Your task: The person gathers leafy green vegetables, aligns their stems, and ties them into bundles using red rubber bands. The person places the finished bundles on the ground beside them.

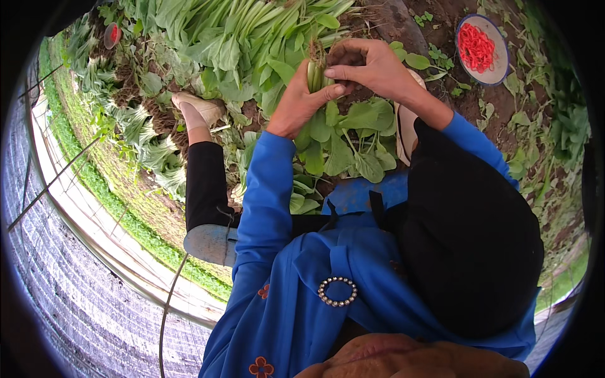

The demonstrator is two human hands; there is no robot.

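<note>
My left hand (307, 97) is closed around the stems of a bunch of leafy greens (314, 75). Brown roots (316, 49) stick up at the top of the bunch, while its broad leaves (361, 115) hang below toward me. At the right side of the stems is my right hand (371, 68), thumb and fingers closed on them just beneath the roots. Its fingertips are partly hidden. Beyond both hands lies a large heap of loose greens (227, 38), pale stems pointing right.
A blue-rimmed bowl (501, 59) of red rubber bands (475, 49) sits at the right. Bundled greens (137, 125) line the left, near a small cup (112, 35) with red contents. My shoes (203, 108) rest among scattered leaves. A blue seat (364, 193) shows beneath me.
</note>
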